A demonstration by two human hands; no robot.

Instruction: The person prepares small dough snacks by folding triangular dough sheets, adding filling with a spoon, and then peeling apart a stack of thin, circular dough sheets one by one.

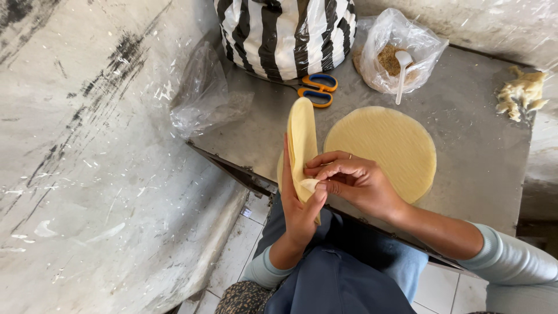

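My left hand [299,212] holds a thin, pale yellow round of dough [302,136] upright, folded over on itself, just above the near edge of a grey metal table [482,151]. My right hand [354,180] pinches the folded edge of that dough near my left thumb, with a ring on one finger. A stack of flat round dough sheets [386,148] lies on the table right behind my hands.
Orange and blue scissors [318,89] lie behind the dough. A clear bag of brown crumbs with a white spoon [401,55] stands at the back. A black and white striped bag [285,32], an empty plastic bag [203,93] and dough scraps [520,93] surround them.
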